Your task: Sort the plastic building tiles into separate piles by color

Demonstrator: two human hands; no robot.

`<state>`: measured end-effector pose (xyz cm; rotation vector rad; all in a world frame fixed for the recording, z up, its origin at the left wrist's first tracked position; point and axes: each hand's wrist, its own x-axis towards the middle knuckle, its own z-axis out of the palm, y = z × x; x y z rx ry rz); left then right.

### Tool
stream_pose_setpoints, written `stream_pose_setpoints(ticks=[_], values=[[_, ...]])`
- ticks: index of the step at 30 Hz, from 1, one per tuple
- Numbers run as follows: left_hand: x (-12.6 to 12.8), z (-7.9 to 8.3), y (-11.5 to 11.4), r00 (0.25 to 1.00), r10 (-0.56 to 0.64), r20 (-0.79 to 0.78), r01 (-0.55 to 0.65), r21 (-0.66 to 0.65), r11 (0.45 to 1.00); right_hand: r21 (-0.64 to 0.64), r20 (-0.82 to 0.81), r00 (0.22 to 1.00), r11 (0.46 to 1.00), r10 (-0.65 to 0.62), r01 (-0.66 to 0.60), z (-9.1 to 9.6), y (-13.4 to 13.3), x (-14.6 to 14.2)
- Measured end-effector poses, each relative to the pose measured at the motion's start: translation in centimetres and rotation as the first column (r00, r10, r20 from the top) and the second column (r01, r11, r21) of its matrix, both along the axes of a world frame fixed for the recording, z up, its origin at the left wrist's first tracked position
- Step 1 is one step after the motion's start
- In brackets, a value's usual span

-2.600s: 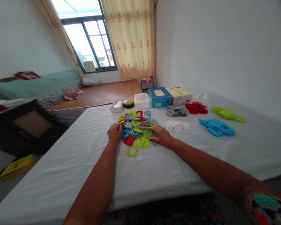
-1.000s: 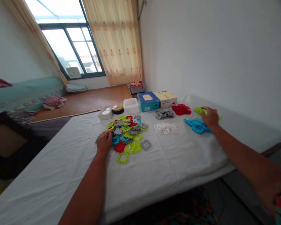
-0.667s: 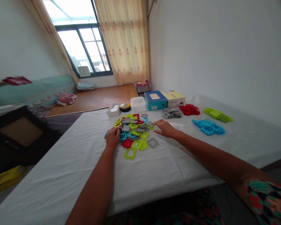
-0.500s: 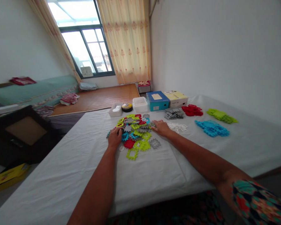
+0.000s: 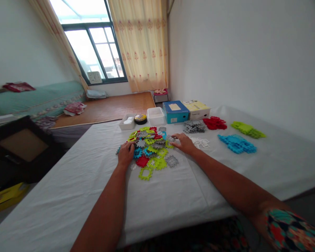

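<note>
A mixed pile of flat toothed plastic building pieces (image 5: 149,141), lime green, grey, blue and red, lies on the white-covered table. My left hand (image 5: 126,153) rests at the pile's left edge, its fingers slightly apart and touching pieces there. At the right edge, my right hand (image 5: 184,143) has its thumb and fingers around a pale grey toothed piece (image 5: 170,138). Closest to me lie a lime green square frame piece (image 5: 145,168), a red piece (image 5: 142,161) and a grey piece (image 5: 172,161).
Sorted piles stand to the right: grey (image 5: 194,126), red (image 5: 214,123), lime green (image 5: 248,129), blue (image 5: 237,144) and white (image 5: 201,142). Behind are a blue box (image 5: 175,112), a yellow-and-white box (image 5: 196,110), a clear tub (image 5: 156,116), a round tin (image 5: 140,119) and a white tray (image 5: 124,126).
My right hand's fingers have curled around a pale grey piece at the pile's right edge. My left hand stays by the left edge. The view has shifted slightly.
</note>
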<state>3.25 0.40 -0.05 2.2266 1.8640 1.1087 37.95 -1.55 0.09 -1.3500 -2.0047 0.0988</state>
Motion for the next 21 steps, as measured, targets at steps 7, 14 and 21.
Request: stream_pose_setpoints(ticks=[7,14,21], values=[[0.1,0.2,-0.2,1.0,-0.001,-0.001,0.001,-0.002,1.0,0.007,-0.12,0.932,0.939,-0.341,0.344,1.1,2.0,6.7],[0.0,0.0,0.0,1.0,0.011,-0.004,-0.011,0.008,1.0,-0.116,0.035,0.768,0.76,-0.64,0.639,4.5,5.2,13.0],[-0.2,-0.4,0.3,1.0,-0.005,-0.019,0.005,0.025,1.0,-0.064,0.271,0.793,0.812,-0.546,0.581,4.6,8.2,11.4]])
